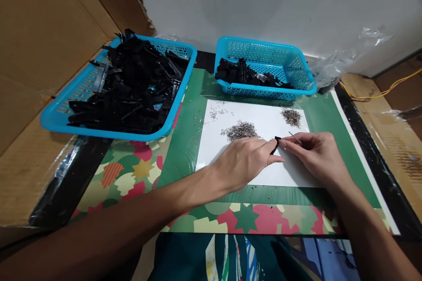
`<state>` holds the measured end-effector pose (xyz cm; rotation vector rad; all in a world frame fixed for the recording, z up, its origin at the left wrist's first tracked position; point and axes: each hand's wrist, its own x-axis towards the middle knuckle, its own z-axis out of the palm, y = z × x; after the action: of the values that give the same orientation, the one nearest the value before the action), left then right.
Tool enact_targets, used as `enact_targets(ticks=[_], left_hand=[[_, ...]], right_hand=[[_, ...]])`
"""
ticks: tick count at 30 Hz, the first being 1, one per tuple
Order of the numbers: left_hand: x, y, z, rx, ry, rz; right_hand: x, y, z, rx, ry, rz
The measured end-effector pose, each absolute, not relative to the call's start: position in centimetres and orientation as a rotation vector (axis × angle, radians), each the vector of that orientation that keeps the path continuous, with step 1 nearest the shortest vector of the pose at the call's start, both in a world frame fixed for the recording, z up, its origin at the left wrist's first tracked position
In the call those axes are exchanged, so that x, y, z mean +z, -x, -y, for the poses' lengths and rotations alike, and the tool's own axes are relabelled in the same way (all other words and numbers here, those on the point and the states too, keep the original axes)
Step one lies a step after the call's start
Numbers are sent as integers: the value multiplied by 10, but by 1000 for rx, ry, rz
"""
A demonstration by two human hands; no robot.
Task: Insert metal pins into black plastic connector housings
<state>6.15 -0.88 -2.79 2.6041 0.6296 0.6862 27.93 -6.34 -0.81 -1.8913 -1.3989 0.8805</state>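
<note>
My left hand (242,160) is closed on a small black piece (276,144), which sticks out between its fingers above the white sheet (220,153). Close against its right side, my right hand (313,151) pinches with thumb and forefinger at the end of the black piece. A thin metal tool (294,137) sits between the right hand's fingers. Just behind the left hand lies a large heap of small metal pins (241,130). A smaller heap of metal bits (291,117) rests at the sheet's back right, with loose ones scattered at the back left.
A large blue basket (189,83) full of black pieces stands at the left. Behind the sheet is a smaller blue basket (296,63) with some black pieces. Clear plastic wrap (343,57) lies at the back right. Cardboard (49,17) rises at the left; a wall stands behind.
</note>
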Motion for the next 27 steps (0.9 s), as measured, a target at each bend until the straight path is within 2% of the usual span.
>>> enact_targets(ticks=[27], left_hand=[[-22, -60, 9, 624, -2609, -657]], right_hand=[[-8, -286, 63, 945, 1933, 1315]])
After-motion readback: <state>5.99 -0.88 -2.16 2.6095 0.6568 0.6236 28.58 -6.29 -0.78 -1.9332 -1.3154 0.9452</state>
